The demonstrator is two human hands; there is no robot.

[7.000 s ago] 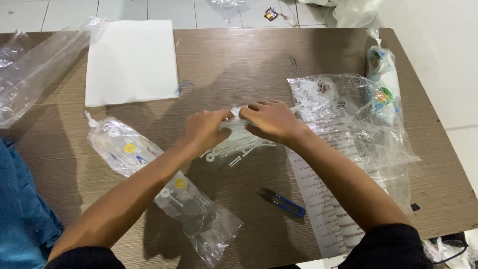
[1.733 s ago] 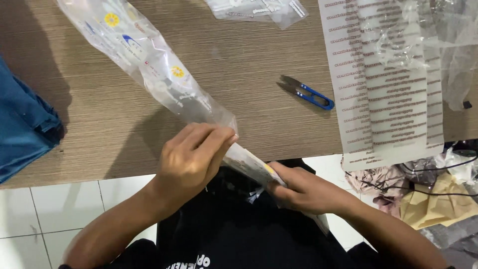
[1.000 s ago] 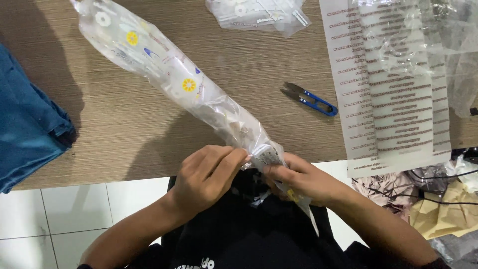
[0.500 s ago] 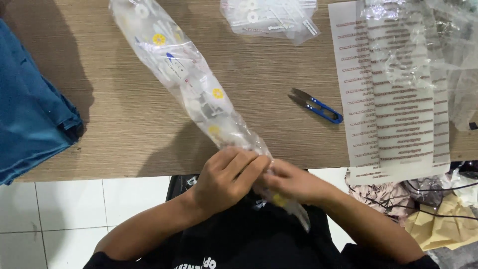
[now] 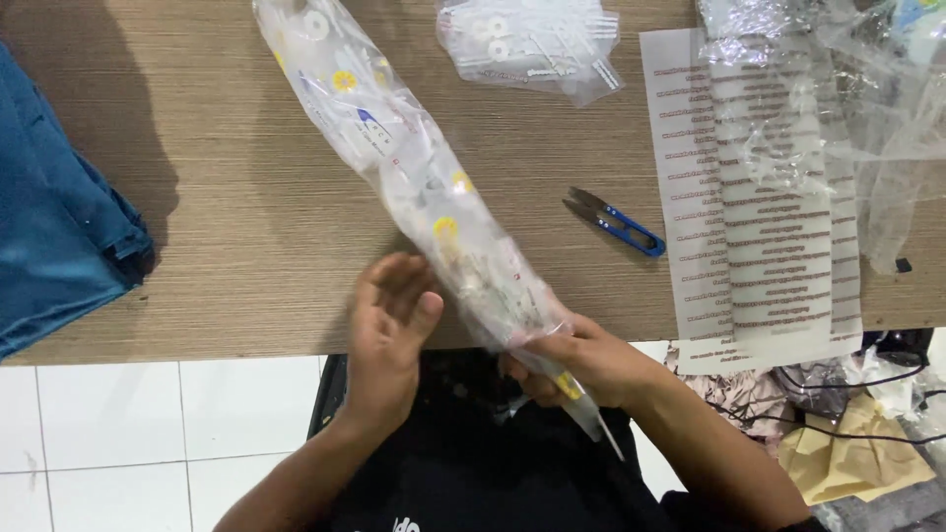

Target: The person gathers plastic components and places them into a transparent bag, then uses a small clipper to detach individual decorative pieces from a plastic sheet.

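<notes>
A long clear plastic bag [image 5: 394, 148] full of small white and yellow parts lies slantwise across the wooden table [image 5: 227, 217], its lower end hanging over the near edge. My right hand [image 5: 581, 365] grips that lower end, pinching the bag's neck. My left hand [image 5: 389, 325] is just to the left of the bag, fingers spread and holding nothing, beside the bag's side.
Small blue-handled snips [image 5: 616, 222] lie to the right of the bag. A smaller clear bag of white parts [image 5: 532, 44] sits at the top. A printed sheet under clear plastic wrap [image 5: 759, 187] covers the right. Blue cloth [image 5: 59, 227] lies at left.
My left hand has let go of the bag's end and opened beside it. My right hand keeps its grip on the bag's neck.
</notes>
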